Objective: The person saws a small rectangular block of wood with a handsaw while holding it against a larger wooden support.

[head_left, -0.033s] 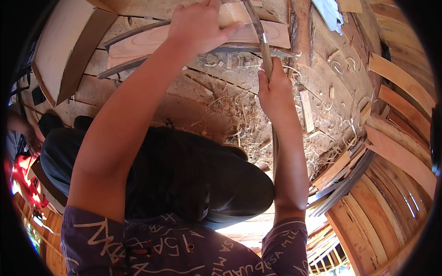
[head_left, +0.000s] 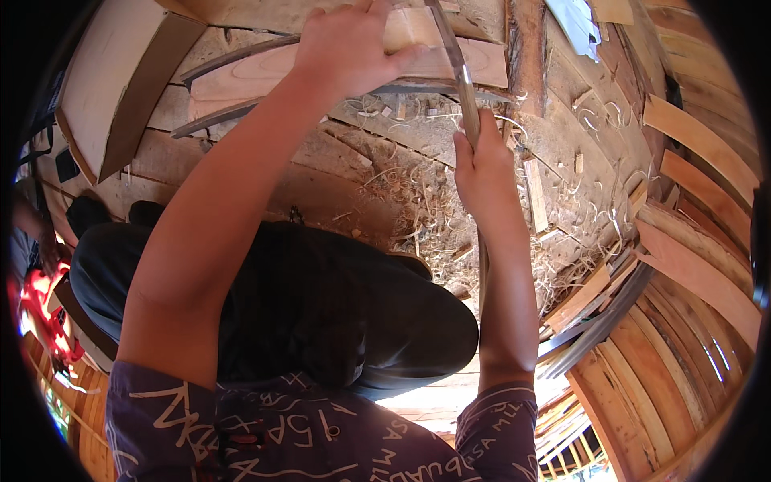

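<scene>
At the top of the view my left hand (head_left: 345,52) grips a pale piece of wood (head_left: 411,29), its thumb stretched toward the wood's near edge. Some of its fingers are cut off by the picture's edge. My right hand (head_left: 486,169) is closed round the long wooden handle of a knife (head_left: 469,108), whose shaft also shows beside my forearm. A shiny band sits where handle meets blade. The dark blade lies against or just over the right end of the pale wood; exact contact cannot be told. Behind it lies a broad wooden board (head_left: 241,76) with dark edges.
Curled shavings and chips (head_left: 426,201) litter the plank floor. A cardboard box (head_left: 132,80) stands at the left, near another person's hand (head_left: 52,253). Curved boards (head_left: 699,177) and stacked wood strips (head_left: 598,309) line the right. A pale blue sheet (head_left: 574,28) lies at the back.
My right hand has moved slightly right and toward me, drawing the knife the same way. My left hand and the pale wood have hardly shifted.
</scene>
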Demonstrator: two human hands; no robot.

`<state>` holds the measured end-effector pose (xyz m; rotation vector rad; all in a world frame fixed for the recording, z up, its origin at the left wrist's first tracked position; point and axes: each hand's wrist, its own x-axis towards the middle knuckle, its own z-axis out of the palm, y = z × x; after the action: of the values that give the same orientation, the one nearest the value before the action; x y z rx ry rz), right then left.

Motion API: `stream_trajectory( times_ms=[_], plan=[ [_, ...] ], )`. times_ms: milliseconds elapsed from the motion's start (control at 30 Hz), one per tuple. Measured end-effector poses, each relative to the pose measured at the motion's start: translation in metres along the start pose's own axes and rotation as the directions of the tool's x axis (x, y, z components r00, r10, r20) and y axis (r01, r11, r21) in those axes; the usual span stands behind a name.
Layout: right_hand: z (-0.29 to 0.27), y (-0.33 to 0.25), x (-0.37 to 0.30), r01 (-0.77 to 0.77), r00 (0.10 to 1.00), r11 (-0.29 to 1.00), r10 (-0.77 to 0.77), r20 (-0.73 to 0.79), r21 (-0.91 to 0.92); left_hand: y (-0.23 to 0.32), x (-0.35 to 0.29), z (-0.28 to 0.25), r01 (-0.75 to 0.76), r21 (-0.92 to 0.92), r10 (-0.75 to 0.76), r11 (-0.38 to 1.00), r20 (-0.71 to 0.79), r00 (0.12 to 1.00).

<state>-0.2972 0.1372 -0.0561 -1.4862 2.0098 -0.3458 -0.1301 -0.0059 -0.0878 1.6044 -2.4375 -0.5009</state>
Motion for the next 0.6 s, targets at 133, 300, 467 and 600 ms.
stream_trajectory(
  times_ms=[133,300,467,600],
  plan=[
    [-0.028,0.007,-0.064,-0.052,0.998,0.998,0.05,0.048,0.044,-0.003,-0.003,0.009,-0.077,0.024,0.079,0.997,-0.071,0.994],
    [-0.004,-0.001,-0.006,0.023,1.0,1.0,-0.023,-0.013,0.013,0.008,0.0,0.003,-0.067,0.055,0.07,0.996,-0.06,0.996],
    [-0.013,0.002,-0.028,0.022,0.999,0.995,-0.025,0.023,0.094,-0.019,-0.013,0.031,-0.287,0.134,0.314,0.949,-0.275,0.909],
    [-0.012,-0.009,-0.024,-0.033,0.999,0.999,0.033,0.012,0.033,-0.013,-0.011,0.032,-0.212,0.068,0.223,0.975,-0.28,0.934]
  ],
)
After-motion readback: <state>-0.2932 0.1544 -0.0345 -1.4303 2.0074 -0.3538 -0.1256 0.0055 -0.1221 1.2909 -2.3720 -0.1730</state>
